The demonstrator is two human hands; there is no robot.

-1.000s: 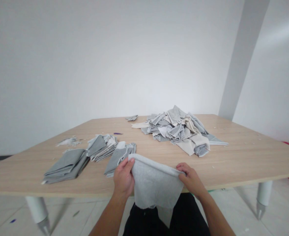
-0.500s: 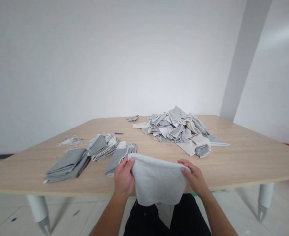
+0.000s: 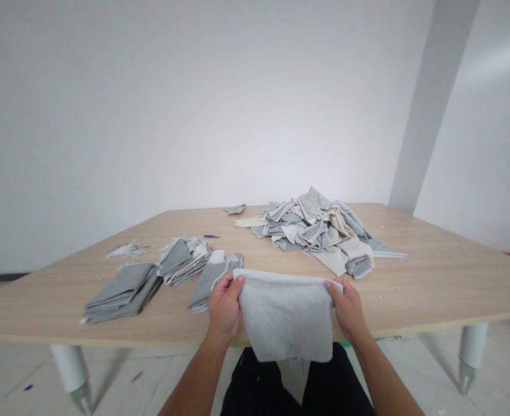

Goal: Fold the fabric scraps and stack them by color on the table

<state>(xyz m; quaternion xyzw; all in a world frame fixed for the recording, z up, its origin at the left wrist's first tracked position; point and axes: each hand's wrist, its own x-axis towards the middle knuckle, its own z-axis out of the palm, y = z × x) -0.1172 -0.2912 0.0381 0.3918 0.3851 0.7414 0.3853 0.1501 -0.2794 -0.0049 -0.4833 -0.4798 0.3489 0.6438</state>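
The left hand [image 3: 224, 305] and right hand [image 3: 349, 307], thumbs closed, pinch a light-grey cloth [image 3: 288, 320] by its upper corners, seemingly to hold it taut.

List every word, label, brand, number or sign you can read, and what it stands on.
None. No lettering shows on the held gray cloth, the loose cloth pile, the folded gray stacks or the table. The purple object is too small to tell.
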